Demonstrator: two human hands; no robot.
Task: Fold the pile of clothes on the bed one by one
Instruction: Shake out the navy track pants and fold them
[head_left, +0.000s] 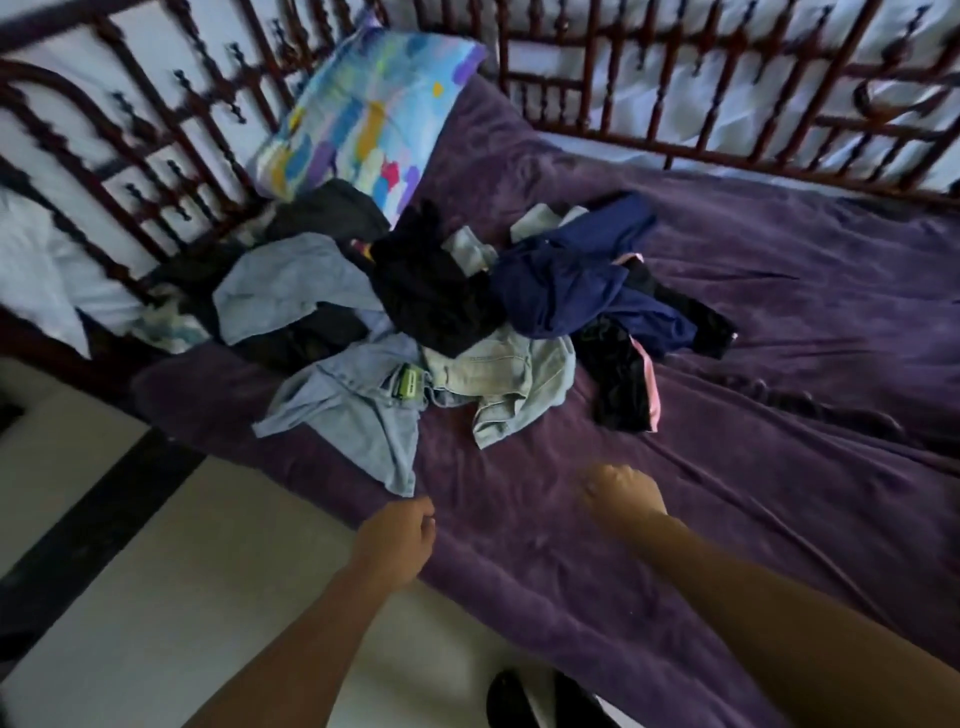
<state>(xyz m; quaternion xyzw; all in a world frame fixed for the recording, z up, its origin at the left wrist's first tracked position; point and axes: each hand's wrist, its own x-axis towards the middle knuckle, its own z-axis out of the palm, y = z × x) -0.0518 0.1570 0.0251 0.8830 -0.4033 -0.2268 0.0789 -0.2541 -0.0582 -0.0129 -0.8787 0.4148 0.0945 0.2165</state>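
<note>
Left hand curled, empty; right hand grip unclear; clothes pile, purple bedspread, floor

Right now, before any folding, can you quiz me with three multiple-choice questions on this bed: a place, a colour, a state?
1. Where is the pillow?
A) against the bed rail, behind the clothes
B) on the floor
C) under the bed
2. The bedspread is:
A) green
B) purple
C) white
3. The clothes are:
A) stacked folded
B) hung up
C) in a loose heap
Answers: 1 A, it leans at the rail past the pile; 2 B, it shows purple throughout; 3 C, they lie crumpled together.
</note>
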